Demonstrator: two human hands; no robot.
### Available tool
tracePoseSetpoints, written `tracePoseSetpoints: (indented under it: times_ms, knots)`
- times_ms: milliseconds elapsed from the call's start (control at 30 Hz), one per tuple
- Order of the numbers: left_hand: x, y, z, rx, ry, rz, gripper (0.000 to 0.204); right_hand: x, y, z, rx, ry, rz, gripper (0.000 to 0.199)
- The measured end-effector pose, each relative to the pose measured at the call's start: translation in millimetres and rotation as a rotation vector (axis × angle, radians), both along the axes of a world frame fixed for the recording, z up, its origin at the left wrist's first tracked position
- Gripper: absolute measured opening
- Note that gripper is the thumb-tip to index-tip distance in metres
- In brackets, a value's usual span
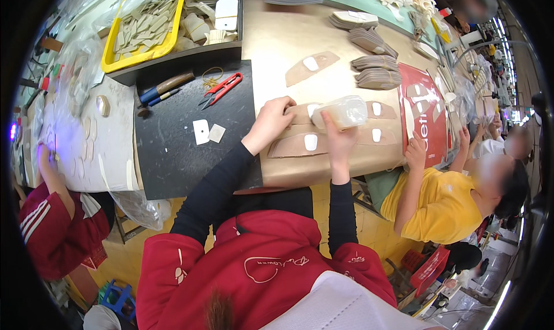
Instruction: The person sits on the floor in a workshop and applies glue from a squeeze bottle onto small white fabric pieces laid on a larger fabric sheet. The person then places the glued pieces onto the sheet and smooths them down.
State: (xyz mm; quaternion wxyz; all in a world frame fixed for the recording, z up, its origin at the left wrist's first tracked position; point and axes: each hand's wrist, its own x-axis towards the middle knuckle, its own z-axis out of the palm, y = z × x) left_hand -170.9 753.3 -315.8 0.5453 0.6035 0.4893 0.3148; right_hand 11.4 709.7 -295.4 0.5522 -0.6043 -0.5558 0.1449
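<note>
My right hand (339, 140) is closed around a translucent plastic bottle (350, 112), held tilted above the brown pieces on the table. My left hand (273, 124), fingers curled, presses at the left edge of a flat brown piece (300, 115); the bottle partly covers this piece's white patch. Just nearer to me lies another brown piece (283, 147) with a white patch (310, 142). To the right of the bottle sit two more such pieces with white patches (377, 109). Farther off is a single brown piece (296, 73) with its own white patch (311, 64).
Stacks of brown pieces (378, 71) stand at the back right, beside a red printed sheet (416, 110). On the black mat (173, 162) lie red snips (223, 90) and a wooden-handled tool (173, 85). A yellow tray (107, 57) stands back left. Co-workers sit on both sides.
</note>
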Motion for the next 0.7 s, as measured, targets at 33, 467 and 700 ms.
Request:
tracePoseSetpoints:
  times_ms: [33, 467, 700]
  knots:
    - [0, 0, 0, 0.006, -0.002, 0.005, 0.019, -2, 0, -2, 0.039, 0.007, 0.075, 0.033]
    - [1, 0, 0, 0.031, 0.022, 0.000, 0.017, 2, 8, 7, -0.021, -0.036, -0.029, 0.033]
    - [2, -2, 0, 0.002, -0.017, 0.026, 0.017, -16, 19, -3, -0.028, -0.066, 0.014, 0.035]
